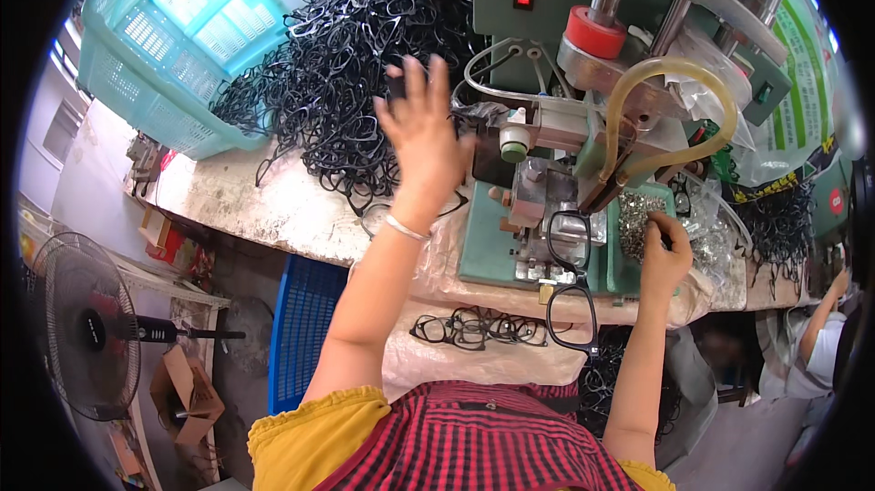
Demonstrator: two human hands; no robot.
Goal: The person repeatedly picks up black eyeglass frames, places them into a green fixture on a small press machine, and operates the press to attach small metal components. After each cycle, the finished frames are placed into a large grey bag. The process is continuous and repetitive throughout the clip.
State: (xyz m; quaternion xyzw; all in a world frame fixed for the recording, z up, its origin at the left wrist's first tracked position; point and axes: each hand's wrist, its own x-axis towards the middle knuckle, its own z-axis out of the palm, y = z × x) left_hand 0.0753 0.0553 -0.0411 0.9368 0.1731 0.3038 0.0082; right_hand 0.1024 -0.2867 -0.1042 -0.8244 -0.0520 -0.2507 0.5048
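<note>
My left hand [427, 131] reaches over a big heap of black eyeglass frames [342, 62], its fingers spread, slightly blurred, with nothing seen in them. At the right, my right hand [668, 254] is at the edge of a green tray [612, 258] filled with small shiny metal parts [638, 217]. Its fingertips are bent together; whatever is between them is too small to make out. One black eyeglass frame [578, 285] hangs at the metal fixture [545, 195] of a green bench machine [538, 12], apart from both hands.
A turquoise basket [150, 94] lies tipped at the heap's left. Several frames [474, 327] lie on the cloth in front of me. A yellowish hose [725, 94] loops by the machine head. A blue crate [305, 331] and a fan [91, 327] stand left; another person [820, 350] works far right.
</note>
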